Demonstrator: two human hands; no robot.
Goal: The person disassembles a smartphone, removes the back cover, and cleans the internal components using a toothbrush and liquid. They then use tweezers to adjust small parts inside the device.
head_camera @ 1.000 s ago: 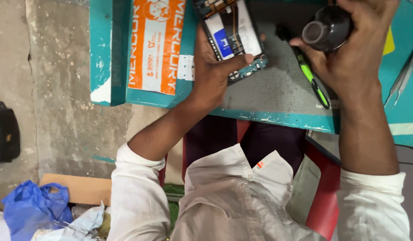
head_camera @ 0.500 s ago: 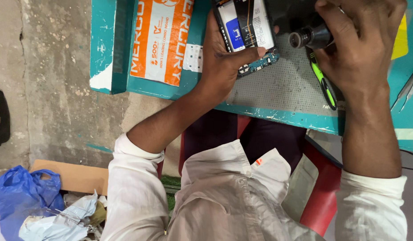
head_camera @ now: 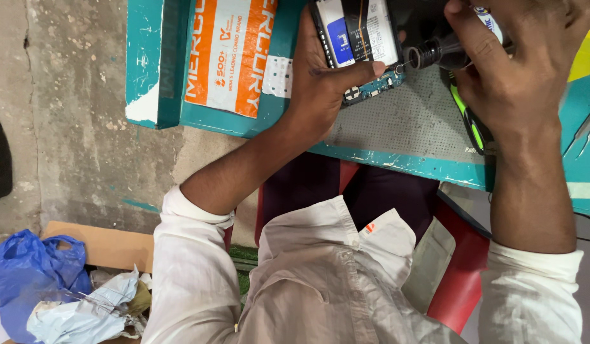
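An opened phone [head_camera: 358, 32], its back removed so a battery with a blue label and a green circuit board show, lies at the top of the view on a grey perforated mat [head_camera: 409, 121]. Your left hand [head_camera: 326, 83] is closed around the phone's lower end, thumb stretched across the circuit board and pressing it down onto the mat, the forearm running diagonally down to a rolled white sleeve. Your right hand [head_camera: 511, 70] is curled tight around a small dark bottle [head_camera: 438, 54], tilted so its nozzle points left, just above the circuit board near your left thumb tip. Your right forearm drops straight down the frame into another white sleeve. Under your right hand a black and green tool [head_camera: 470, 124] lies on the mat. The mat sits on a teal workbench [head_camera: 397, 159] with chipped paint along its edge. To the left on the bench rests an orange and white printed box [head_camera: 228, 54]. Below the bench is a bare concrete floor [head_camera: 72, 127], with a blue plastic bag [head_camera: 27, 274], crumpled paper and a piece of cardboard [head_camera: 104, 245] at lower left. You sit on a red chair [head_camera: 460, 274].
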